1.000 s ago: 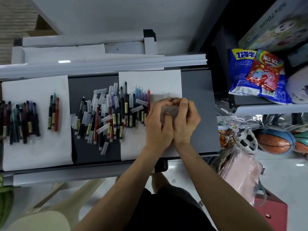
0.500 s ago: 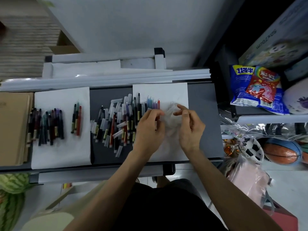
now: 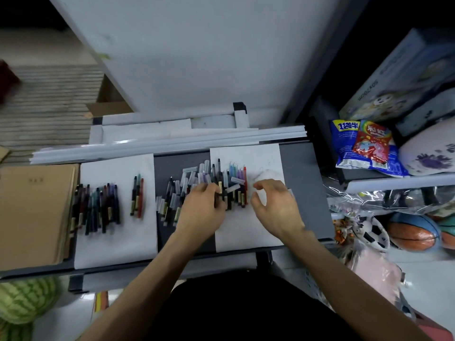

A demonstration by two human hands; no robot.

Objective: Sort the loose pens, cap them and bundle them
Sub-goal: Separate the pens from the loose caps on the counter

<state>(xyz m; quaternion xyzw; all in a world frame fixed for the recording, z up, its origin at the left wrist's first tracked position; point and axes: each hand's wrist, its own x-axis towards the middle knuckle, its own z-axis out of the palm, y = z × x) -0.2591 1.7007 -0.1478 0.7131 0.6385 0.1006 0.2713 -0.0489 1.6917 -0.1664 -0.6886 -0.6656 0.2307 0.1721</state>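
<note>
A loose heap of pens and clear caps (image 3: 194, 185) lies mid-table, spilling onto the right white sheet (image 3: 246, 232). My left hand (image 3: 200, 207) reaches into that heap, its curled fingertips closing on a dark pen (image 3: 218, 168). My right hand (image 3: 274, 207) hovers over the right sheet with fingers loosely curled and nothing in them. A crumpled clear film (image 3: 266, 174) lies just beyond its fingertips. On the left white sheet (image 3: 115, 239) lie a sorted row of several dark pens (image 3: 98, 207) and a small group of three pens (image 3: 137, 195).
A brown notebook (image 3: 32, 212) lies at the table's left end. Long white strips (image 3: 160, 143) run along the back edge. Snack bags (image 3: 364, 146), balls (image 3: 408, 232) and clear packaging crowd the right side. A watermelon (image 3: 24, 299) sits low on the left.
Both hands held the clear film together over the right sheet. They have separated: the left moved left into the pen heap, and the right let go of the film, which now lies on the sheet.
</note>
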